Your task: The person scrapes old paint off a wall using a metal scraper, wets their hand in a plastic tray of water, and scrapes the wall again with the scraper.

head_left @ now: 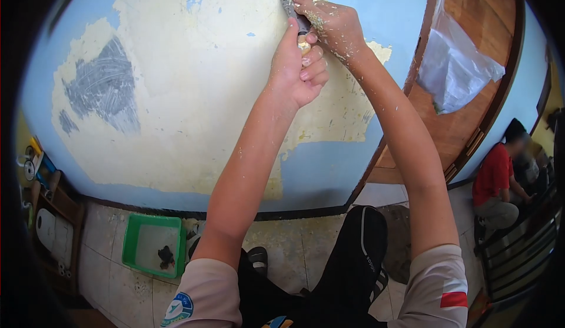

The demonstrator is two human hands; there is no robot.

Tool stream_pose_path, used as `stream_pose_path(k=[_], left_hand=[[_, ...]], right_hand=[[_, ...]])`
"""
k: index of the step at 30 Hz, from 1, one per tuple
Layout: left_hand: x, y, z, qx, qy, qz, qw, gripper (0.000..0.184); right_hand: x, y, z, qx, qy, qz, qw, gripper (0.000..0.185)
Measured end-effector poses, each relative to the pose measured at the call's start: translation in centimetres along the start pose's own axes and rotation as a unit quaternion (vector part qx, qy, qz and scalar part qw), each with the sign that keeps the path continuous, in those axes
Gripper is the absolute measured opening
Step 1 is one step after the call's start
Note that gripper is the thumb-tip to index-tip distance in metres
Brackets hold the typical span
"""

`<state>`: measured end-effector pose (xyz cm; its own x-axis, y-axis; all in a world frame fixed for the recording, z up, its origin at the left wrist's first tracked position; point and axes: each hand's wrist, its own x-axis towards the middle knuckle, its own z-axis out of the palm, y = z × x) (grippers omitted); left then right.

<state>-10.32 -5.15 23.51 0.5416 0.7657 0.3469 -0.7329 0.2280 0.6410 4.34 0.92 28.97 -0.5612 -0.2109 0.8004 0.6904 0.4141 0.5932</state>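
Observation:
My left hand (297, 69) is wrapped around the handle of a paint scraper (288, 5), its thumb pointing up along the tool. My right hand (335, 26) grips the same scraper higher up, fingers pressed on the blade. Paint flakes cling to the right hand and forearm. The blade's edge meets the wall (194, 98) near the top, where blue paint borders a large bare cream patch. Ragged bits of blue remain inside that patch. A grey scuffed area (106, 83) lies to the left on the wall.
A wooden door (471, 27) with a plastic bag (450, 63) hanging on it is at right. On the tiled floor stands a green basin (132, 242) holding a dark item. Wooden furniture (56, 228) is at left. A person in a red shirt (491, 172) sits near a dark slatted bench (524, 251).

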Motion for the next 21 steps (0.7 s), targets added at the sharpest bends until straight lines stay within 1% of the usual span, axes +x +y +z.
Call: stream_pose_path(k=[2, 3, 5, 6, 9, 11, 12, 14, 16, 18, 19, 21], left_hand=[[-0.2, 0.0, 0.1, -0.025, 0.002, -0.007, 1.000, 0.048], [-0.6, -0.2, 0.2, -0.022, -0.002, -0.004, 1.000, 0.048], [-2.2, -1.2, 0.1, -0.015, 0.056, -0.028, 0.998, 0.047], [-2.5, -1.2, -0.4, -0.012, 0.052, -0.024, 0.998, 0.047], [-2.8, -0.1, -1.9, 0.030, 0.049, -0.047, 0.997, 0.047], [-2.0, 1.1, -2.0, 0.040, 0.014, -0.040, 0.998, 0.047], [-1.7, 1.7, -1.7, 0.042, 0.014, -0.040, 0.998, 0.047], [-1.0, 2.4, -0.8, -0.009, 0.001, -0.025, 1.000, 0.048], [-0.9, 1.7, -0.5, -0.028, 0.003, -0.027, 0.999, 0.048], [-1.2, 0.9, -0.4, -0.044, 0.006, -0.025, 0.999, 0.048], [-1.8, 0.2, -0.4, -0.037, 0.023, -0.032, 0.999, 0.049], [-2.2, -0.4, -0.6, -0.029, 0.043, -0.043, 0.998, 0.049]], right_hand=[[-0.4, -0.5, -0.3, 0.038, -0.039, 0.038, 0.998, 0.038], [-0.8, -0.8, -0.3, 0.036, -0.035, 0.036, 0.998, 0.038], [-2.4, -1.7, -0.2, 0.045, -0.068, 0.043, 0.996, 0.030], [-2.6, -2.3, -0.2, 0.045, -0.017, -0.011, 0.999, 0.031], [-2.1, -2.9, 0.2, 0.022, -0.020, -0.006, 1.000, 0.035], [-0.7, -2.8, 0.6, 0.029, -0.021, 0.048, 0.998, 0.041], [0.0, -2.7, 0.8, 0.029, -0.020, 0.048, 0.998, 0.041], [1.4, -1.9, 0.7, 0.008, -0.034, 0.053, 0.998, 0.038], [0.8, -1.7, 0.5, 0.001, -0.030, 0.046, 0.998, 0.035], [0.0, -1.9, 0.1, 0.064, -0.041, 0.052, 0.996, 0.035], [-0.6, -1.8, 0.3, 0.064, -0.039, 0.048, 0.996, 0.035], [-1.8, -2.2, 0.2, 0.036, 0.000, -0.004, 0.999, 0.038]])
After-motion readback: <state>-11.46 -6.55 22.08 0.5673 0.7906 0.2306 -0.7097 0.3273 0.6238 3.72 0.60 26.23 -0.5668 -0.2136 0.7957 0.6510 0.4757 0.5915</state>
